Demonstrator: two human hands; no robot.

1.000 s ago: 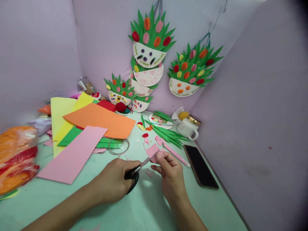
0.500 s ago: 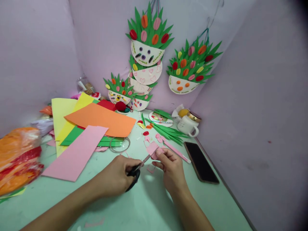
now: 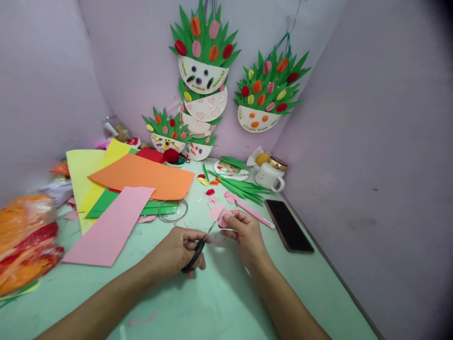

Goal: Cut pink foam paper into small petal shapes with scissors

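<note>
My left hand [image 3: 177, 252] is closed round the black handles of a pair of scissors [image 3: 195, 255]. Their blades point up and to the right, against a small piece of pink paper [image 3: 216, 212]. My right hand [image 3: 246, 231] pinches that piece at its right side between thumb and fingers. Pink offcuts lie on the table just beyond and below the hands. A pink pen [image 3: 256, 215] rests to the right of the paper, past my right fingers.
Coloured paper sheets [image 3: 141, 174] and a roll of tape [image 3: 173, 210] lie at left, near an orange plastic bag [image 3: 26, 241]. Green paper leaves [image 3: 244, 188], a white mug [image 3: 269, 178] and a phone [image 3: 288, 225] are at right. Paper-plate baskets [image 3: 203, 75] hang on the wall.
The scissor blades have come together over the pink paper, and the handles have drawn closer. The whole view has shifted slightly, so things sit further left.
</note>
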